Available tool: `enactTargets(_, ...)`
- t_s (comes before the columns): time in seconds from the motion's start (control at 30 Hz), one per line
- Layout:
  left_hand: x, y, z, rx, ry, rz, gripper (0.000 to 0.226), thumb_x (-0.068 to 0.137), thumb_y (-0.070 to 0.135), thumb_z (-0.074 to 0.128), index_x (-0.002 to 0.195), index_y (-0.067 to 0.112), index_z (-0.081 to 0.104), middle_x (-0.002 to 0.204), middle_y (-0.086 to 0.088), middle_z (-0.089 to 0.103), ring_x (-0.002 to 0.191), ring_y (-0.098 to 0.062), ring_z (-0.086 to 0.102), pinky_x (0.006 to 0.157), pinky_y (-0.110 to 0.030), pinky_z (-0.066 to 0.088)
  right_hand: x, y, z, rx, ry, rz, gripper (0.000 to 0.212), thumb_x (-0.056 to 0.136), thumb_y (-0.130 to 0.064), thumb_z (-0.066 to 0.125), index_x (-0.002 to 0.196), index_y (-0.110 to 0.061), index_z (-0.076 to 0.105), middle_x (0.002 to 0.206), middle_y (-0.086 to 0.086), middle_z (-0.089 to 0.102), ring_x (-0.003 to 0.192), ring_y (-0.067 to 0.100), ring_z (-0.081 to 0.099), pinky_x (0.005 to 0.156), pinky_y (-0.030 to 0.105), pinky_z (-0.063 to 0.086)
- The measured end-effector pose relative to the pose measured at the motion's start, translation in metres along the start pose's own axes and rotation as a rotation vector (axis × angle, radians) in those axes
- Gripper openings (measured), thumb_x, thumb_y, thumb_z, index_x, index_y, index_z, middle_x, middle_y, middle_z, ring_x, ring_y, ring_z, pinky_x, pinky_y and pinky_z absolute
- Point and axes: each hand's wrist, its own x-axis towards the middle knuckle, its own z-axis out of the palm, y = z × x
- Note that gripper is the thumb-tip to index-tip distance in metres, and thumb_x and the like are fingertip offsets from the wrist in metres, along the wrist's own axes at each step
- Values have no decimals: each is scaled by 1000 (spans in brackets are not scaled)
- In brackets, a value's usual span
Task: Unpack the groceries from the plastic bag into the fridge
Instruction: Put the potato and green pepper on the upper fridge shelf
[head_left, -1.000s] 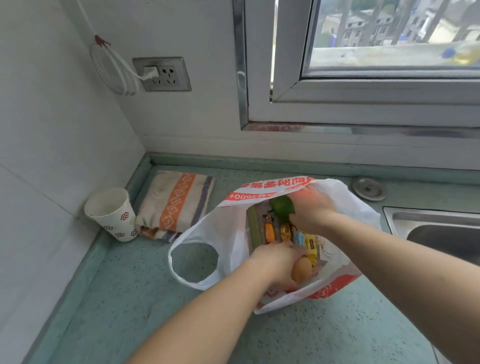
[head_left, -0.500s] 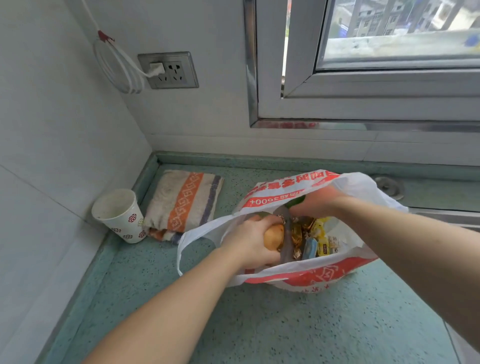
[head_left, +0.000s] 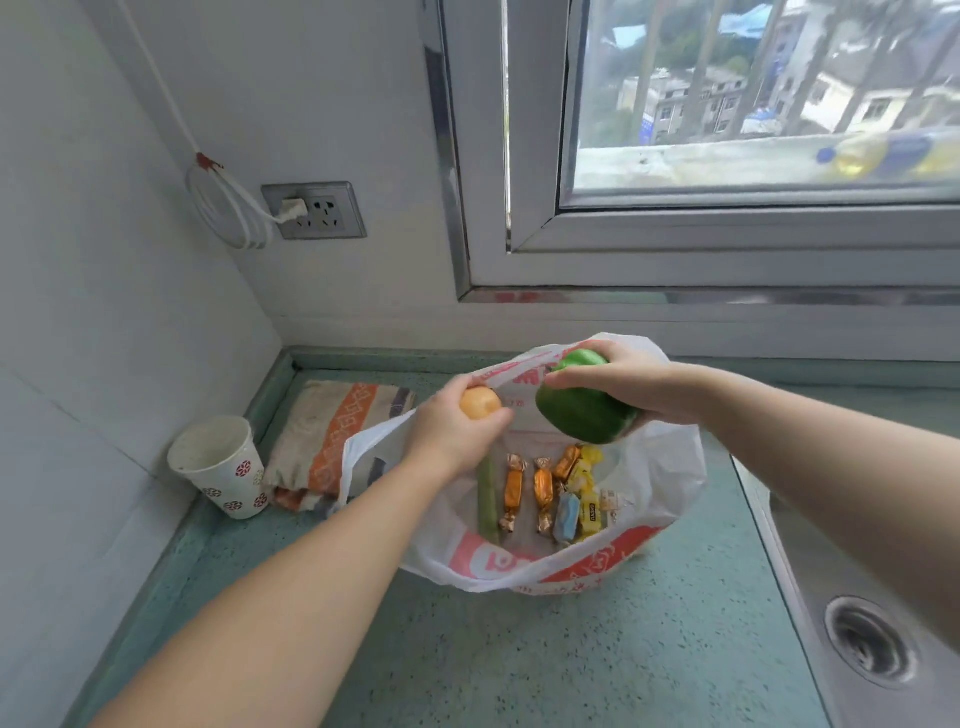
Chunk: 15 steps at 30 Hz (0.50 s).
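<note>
A white plastic bag (head_left: 670, 467) with red print lies open on the green counter. My left hand (head_left: 447, 431) grips a small yellow onion (head_left: 479, 402) just above the bag's left rim. My right hand (head_left: 631, 382) holds a green bell pepper (head_left: 584, 413) above the bag's far side. Inside the bag lie several wrapped candies (head_left: 563, 493) in gold, yellow and blue, and a long green stalk (head_left: 487, 499). No fridge is in view.
A paper cup (head_left: 221, 467) stands in the left corner beside a folded striped cloth (head_left: 332, 431). A steel sink (head_left: 862, 639) with a drain is at the right. A wall socket (head_left: 314, 210) with a coiled white cable and a window are behind the counter.
Both hands have risen out of the bag, the left with the onion, the right with the green pepper. The candies in the bag are now uncovered. The view has tilted up.
</note>
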Motion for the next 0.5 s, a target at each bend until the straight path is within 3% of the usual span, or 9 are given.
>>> enactTargets(0.1, -14, 11, -8, -1, 23, 1, 37, 79, 50, 69, 110, 37, 55, 106, 6, 59, 93, -17, 56, 75, -35, 54, -18, 1, -17, 127, -94, -8, 52, 74, -59, 70, 115, -31, 55, 112, 6, 56, 99, 29, 62, 70, 40, 61)
enactTargets(0.17, -26, 20, -16, 14, 32, 2, 35, 81, 52, 67, 110, 36, 55, 105, 6, 58, 91, -15, 55, 64, -28, 50, -31, 0, -25, 166, -88, -10, 57, 73, -65, 64, 118, -30, 54, 112, 9, 57, 99, 31, 63, 72, 40, 60)
enactTargets(0.27, -43, 34, -32, 24, 72, 13, 34, 86, 55, 59, 112, 34, 55, 107, 6, 59, 93, -16, 55, 57, -21, 39, -50, -6, -35, 225, 25, -12, 58, 78, -74, 49, 117, -32, 56, 108, 10, 59, 95, 31, 65, 74, 43, 59)
enactTargets(0.33, -51, 43, -45, 33, 97, 33, 31, 88, 56, 55, 110, 34, 57, 105, 6, 60, 92, -17, 55, 62, -24, 41, -64, -11, -42, 232, 128, -17, 54, 83, -74, 43, 114, -32, 57, 102, 7, 60, 90, 28, 66, 70, 40, 60)
enactTargets(0.43, -58, 57, -58, 38, 80, 94, 30, 90, 57, 52, 110, 36, 56, 102, 7, 58, 90, -16, 56, 69, -30, 51, -86, -14, -52, 187, 284, -47, 50, 88, -68, 42, 112, -28, 59, 100, 5, 62, 88, 24, 63, 76, 38, 56)
enactTargets(0.5, -63, 65, -62, 9, 41, 151, 29, 91, 57, 51, 110, 36, 54, 101, 8, 57, 86, -12, 56, 63, -26, 51, -104, -14, -57, 183, 375, -59, 52, 89, -65, 44, 113, -22, 61, 102, 6, 63, 86, 21, 62, 72, 31, 50)
